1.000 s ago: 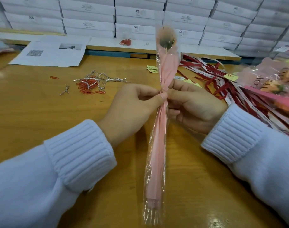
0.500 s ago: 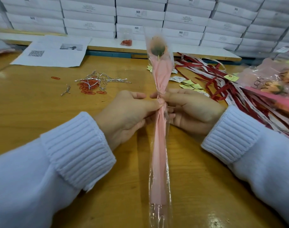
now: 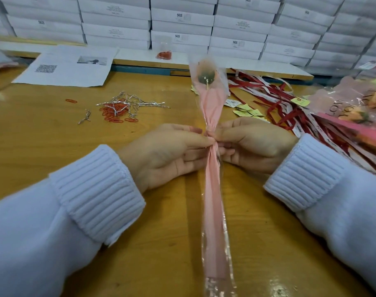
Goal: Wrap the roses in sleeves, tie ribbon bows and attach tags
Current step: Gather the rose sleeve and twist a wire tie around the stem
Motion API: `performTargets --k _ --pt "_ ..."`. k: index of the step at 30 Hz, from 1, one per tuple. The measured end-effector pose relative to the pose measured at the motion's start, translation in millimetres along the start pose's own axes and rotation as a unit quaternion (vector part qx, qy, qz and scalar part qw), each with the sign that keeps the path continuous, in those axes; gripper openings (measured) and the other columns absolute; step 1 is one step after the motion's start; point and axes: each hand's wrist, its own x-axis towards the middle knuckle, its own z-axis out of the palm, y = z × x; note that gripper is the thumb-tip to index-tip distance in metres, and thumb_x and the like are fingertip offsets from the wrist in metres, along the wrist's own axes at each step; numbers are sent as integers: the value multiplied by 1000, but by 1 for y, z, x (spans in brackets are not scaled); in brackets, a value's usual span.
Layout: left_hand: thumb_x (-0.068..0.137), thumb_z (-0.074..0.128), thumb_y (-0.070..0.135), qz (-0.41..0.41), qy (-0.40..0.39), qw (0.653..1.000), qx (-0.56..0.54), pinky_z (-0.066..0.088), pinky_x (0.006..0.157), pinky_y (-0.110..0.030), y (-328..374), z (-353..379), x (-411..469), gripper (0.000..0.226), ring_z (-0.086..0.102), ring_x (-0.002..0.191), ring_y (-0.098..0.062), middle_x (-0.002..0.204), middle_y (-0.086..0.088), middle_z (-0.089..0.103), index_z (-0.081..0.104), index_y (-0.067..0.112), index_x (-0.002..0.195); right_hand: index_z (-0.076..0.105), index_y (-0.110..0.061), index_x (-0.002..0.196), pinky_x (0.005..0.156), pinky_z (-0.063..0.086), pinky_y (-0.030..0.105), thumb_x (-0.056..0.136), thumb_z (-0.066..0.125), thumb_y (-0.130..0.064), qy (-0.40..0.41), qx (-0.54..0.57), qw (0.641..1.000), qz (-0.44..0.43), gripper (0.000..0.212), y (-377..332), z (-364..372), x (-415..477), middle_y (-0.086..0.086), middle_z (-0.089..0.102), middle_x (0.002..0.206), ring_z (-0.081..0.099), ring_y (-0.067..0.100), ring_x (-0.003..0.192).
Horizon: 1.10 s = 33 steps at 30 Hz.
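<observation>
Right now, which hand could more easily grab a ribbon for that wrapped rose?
Probably the right hand: the ribbons lie just beyond it, on its side. The left hand, also pinching the gathered sleeve, has paper clips and wire ties nearby.

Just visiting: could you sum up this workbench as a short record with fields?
Held item: rose in a clear plastic sleeve lined with pink paper
Left hand: pinches the sleeve's gathered neck
Right hand: pinches the same neck, opposite side
Left of hands: silver twist ties over red paper clips
Right of hands: red and white ribbons, yellow paper tags
Behind: stacked white cardboard boxes
</observation>
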Motion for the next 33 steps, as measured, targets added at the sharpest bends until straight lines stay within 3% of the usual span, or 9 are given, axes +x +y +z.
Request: performTargets --k 4,7,11,15,19,25,29,31,33 --pt "70 60 -3 -52 -52 997 -9 58 74 -30 2 -4 0 33 72 81 -20 90 -17 73 62 -1 102 61 3 79 47 36 11 68 61 -11 -3 2 1000 3 18 1 0 -1 3 68 66 51 5 47" --pt "74 61 -6 -44 -20 999 10 58 73 -29 2 -5 1 29 72 77 -19 87 -15 73 64 -1 101 67 2 81 42 37 10 70 63 -11 12 6 1000 14 18 1 2 1 6 60 60 48 5 46" --pt "81 62 -8 -9 17 998 51 59 66 -29 2 -3 -1 23 72 74 -20 83 -13 74 60 0 102 68 1 87 42 36 13 91 54 -8 34 2 999 21 18 2 2 4 5 53 63 40 6 49" --pt "83 64 -2 -3 32 991 128 59 63 -25 2 -1 -3 12 73 74 -18 79 -11 74 61 3 94 65 2 83 39 34 12 92 53 -4 37 -44 998 25 16 1 3 1 3 52 57 38 5 45" --pt "88 63 10 -3 56 983 173 59 65 -25 3 -2 -2 18 72 80 -24 87 -16 74 64 -2 100 64 1 85 37 37 14 92 54 -5 53 -117 991 37 14 -1 6 -3 2 52 51 41 6 40" --pt "88 61 4 -12 83 979 187 57 55 -21 3 -1 -1 13 71 67 -18 84 -18 73 65 -4 98 63 -7 78 37 40 13 99 46 -24 55 -322 944 36 31 -5 10 -7 -5 55 42 46 3 35" --pt "90 58 2 -17 93 980 178 58 56 -23 3 -2 0 9 70 65 -19 83 -17 70 64 -4 93 69 -8 87 43 44 15 98 46 -28 34 -419 906 56 32 -16 -4 -5 -3 65 58 53 4 44" --pt "91 56 2 -23 85 984 156 58 57 -24 5 -3 0 9 66 65 -20 80 -16 66 62 -3 87 69 -13 87 46 46 16 97 48 -28 78 -458 884 60 27 -21 -22 -3 -2 69 67 57 4 49" --pt "92 54 2 -30 80 986 145 58 56 -24 6 -4 0 10 65 64 -19 79 -15 64 61 -2 87 66 -18 89 50 46 19 95 52 -27 171 -499 847 60 17 -22 -47 2 -2 68 72 59 6 55"
